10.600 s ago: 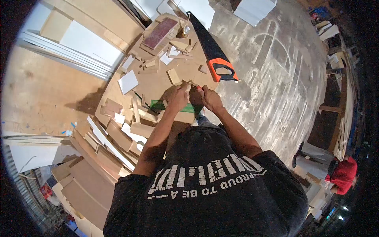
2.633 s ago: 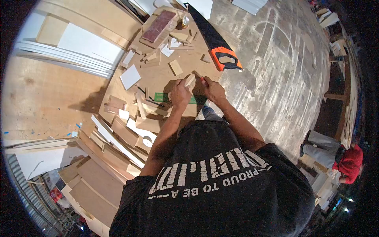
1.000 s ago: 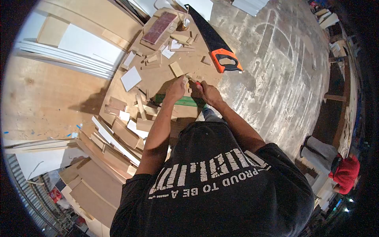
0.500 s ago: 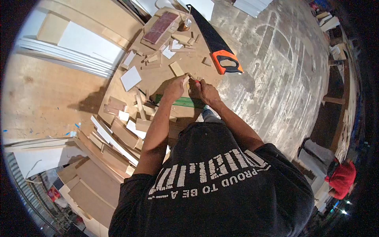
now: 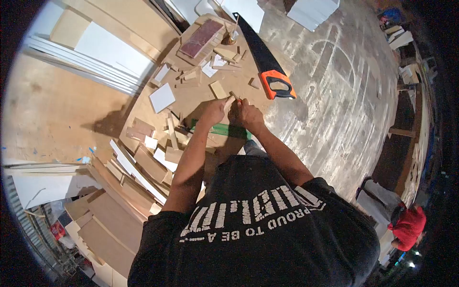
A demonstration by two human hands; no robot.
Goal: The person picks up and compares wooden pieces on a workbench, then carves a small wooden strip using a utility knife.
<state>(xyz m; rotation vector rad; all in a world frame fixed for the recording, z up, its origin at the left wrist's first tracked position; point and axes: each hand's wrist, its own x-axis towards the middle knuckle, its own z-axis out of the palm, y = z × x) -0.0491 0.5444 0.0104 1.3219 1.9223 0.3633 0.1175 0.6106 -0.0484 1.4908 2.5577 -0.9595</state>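
Note:
My left hand (image 5: 213, 113) is closed around a small wooden block (image 5: 230, 102), which sticks up past the fingertips. Close beside it, my right hand (image 5: 250, 116) grips a slim tool with a bit of red on it, mostly hidden by the fingers; its kind cannot be made out. Both hands are over the wooden worktop, just beyond a long green piece (image 5: 224, 130). A handsaw (image 5: 268, 67) with an orange and black handle lies to the right. A flat wooden offcut (image 5: 217, 89) rests just past my left hand.
Wood offcuts and a white square piece (image 5: 162, 98) are scattered on the worktop (image 5: 191, 103). A dark red sanding block-like slab (image 5: 199, 38) lies at the back. White boards (image 5: 86, 64) are stacked left. A person in red (image 5: 408, 227) is at lower right.
The view has shifted slightly, so the worktop and saw appear lower and further right. My hands stay close together at the block, and the red part is less visible now.

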